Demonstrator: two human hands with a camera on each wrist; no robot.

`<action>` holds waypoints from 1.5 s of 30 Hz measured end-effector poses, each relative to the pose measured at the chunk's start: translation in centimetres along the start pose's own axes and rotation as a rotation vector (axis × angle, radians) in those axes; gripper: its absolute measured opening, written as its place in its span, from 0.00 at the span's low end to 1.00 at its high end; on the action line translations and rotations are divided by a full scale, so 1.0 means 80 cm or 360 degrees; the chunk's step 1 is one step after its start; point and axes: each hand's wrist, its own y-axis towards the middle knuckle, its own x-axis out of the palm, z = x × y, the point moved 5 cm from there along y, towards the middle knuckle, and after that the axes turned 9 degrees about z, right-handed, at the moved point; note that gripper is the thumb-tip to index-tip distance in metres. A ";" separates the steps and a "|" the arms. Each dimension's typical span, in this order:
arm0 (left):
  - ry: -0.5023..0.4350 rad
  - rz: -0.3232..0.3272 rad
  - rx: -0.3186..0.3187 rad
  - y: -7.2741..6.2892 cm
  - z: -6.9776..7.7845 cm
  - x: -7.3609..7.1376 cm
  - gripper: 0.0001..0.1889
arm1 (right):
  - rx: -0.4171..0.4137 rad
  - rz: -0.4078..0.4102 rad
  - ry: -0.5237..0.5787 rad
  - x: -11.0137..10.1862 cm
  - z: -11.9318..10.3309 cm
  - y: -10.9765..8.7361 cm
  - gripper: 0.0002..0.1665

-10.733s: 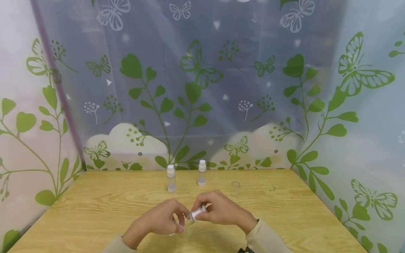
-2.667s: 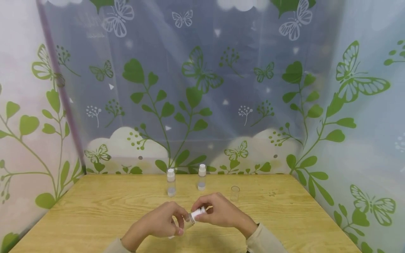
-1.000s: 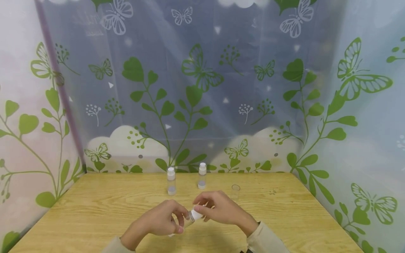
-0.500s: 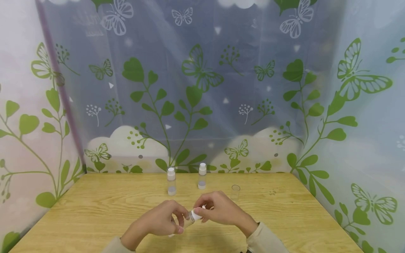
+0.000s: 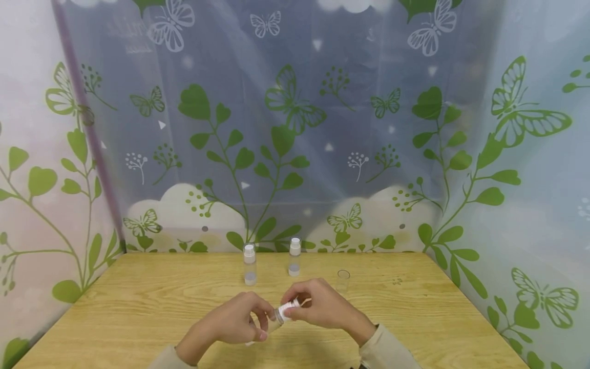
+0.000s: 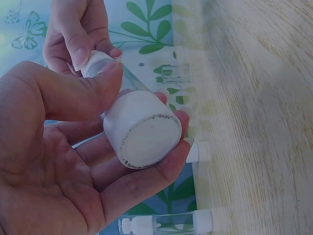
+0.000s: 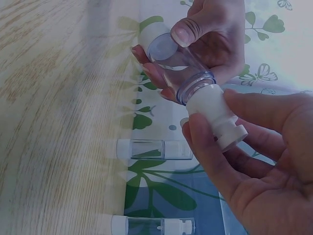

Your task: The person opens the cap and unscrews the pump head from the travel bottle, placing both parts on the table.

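My left hand (image 5: 237, 318) grips a small clear pump bottle (image 7: 178, 71) around its body, tilted, with the white base (image 6: 142, 129) facing the left wrist camera. My right hand (image 5: 322, 305) pinches the white pump head (image 7: 209, 105) between thumb and fingers. In the right wrist view that pump head sits at the clear ringed neck of the bottle, its nozzle end pointing away from the bottle. Both hands are held close together over the front of the table. A clear cap (image 5: 343, 281) stands on the table beyond the right hand.
Two similar pump bottles with white tops and bases stand farther back, one on the left (image 5: 250, 269) and one nearer the middle (image 5: 294, 260). The wood-grain table (image 5: 175, 287) ends at a patterned curtain (image 5: 350, 169), with curtains on both sides too.
In the last second my right thumb and fingers have shifted around on the pump head, from lying across it to pinching it lower. The left hand, bottle and cap stay put.
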 end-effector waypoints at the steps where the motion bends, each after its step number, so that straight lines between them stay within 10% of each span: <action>1: -0.0001 0.0001 -0.0001 0.000 0.000 0.000 0.16 | -0.0001 0.0001 -0.0002 0.000 0.000 0.000 0.08; 31: -0.0010 0.0006 -0.0042 -0.001 -0.002 0.000 0.16 | -0.0024 0.0004 0.0055 -0.007 -0.002 -0.002 0.10; 45: 0.0022 0.0019 -0.0061 -0.002 -0.002 -0.004 0.18 | -0.0008 0.0127 -0.0127 -0.061 -0.011 -0.010 0.11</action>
